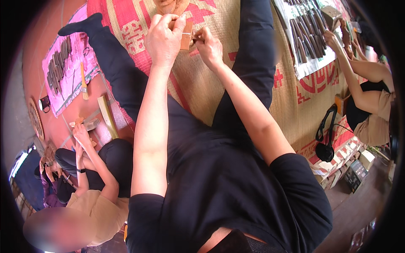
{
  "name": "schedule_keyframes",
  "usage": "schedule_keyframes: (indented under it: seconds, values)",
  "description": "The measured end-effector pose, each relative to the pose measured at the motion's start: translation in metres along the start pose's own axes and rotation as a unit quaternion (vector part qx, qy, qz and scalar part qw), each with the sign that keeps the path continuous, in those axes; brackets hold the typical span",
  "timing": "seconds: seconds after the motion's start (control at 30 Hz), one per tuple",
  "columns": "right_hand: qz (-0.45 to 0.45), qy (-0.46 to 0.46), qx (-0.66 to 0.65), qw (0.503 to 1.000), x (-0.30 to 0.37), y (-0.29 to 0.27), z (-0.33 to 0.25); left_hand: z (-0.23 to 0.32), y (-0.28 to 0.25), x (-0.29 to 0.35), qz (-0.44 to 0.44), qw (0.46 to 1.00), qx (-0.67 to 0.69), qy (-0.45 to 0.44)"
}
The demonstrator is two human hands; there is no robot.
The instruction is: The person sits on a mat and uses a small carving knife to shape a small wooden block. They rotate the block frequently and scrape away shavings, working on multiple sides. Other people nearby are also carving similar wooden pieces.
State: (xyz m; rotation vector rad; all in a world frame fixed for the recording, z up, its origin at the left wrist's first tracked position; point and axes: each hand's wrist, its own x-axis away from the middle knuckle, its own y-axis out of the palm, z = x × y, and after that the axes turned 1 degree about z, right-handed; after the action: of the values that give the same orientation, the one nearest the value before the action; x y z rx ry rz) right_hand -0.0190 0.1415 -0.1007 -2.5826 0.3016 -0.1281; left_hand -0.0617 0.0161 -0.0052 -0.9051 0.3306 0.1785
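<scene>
Far ahead of me, between my outstretched legs, my left hand is closed on a small orange-brown block, probably wood, with a pale line across its face. Its thumb and fingers grip the block's upper left part. My right hand is at the block's right side with its fingers pinched together. Something small and dark shows at those fingertips, too small to name. Just beyond my left hand a rounded brown wooden piece rests on the woven mat, partly cut off by the picture's edge.
Rows of dark-handled tools lie on a white sheet at right. More slim tools lie on a pink cloth at left, beside a brush. Co-workers sit on both sides; the left one's hands hold a wooden piece. Black headphones lie right.
</scene>
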Motion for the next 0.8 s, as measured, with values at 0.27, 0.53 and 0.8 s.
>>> schedule_keyframes:
  seconds: [0.27, 0.53, 0.8]
  values:
    - [0.030, 0.051, -0.081, 0.995, -0.011, -0.010, -0.008, 0.000, 0.000, -0.001, 0.006, 1.000, -0.001, 0.008]
    - [-0.026, 0.066, -0.043, 0.997, 0.019, -0.017, 0.001, -0.002, -0.002, 0.000, 0.007, 1.000, 0.001, 0.005]
    - [0.030, 0.118, -0.116, 0.986, -0.012, -0.021, 0.010, 0.005, -0.005, 0.000, -0.019, 1.000, 0.000, -0.016]
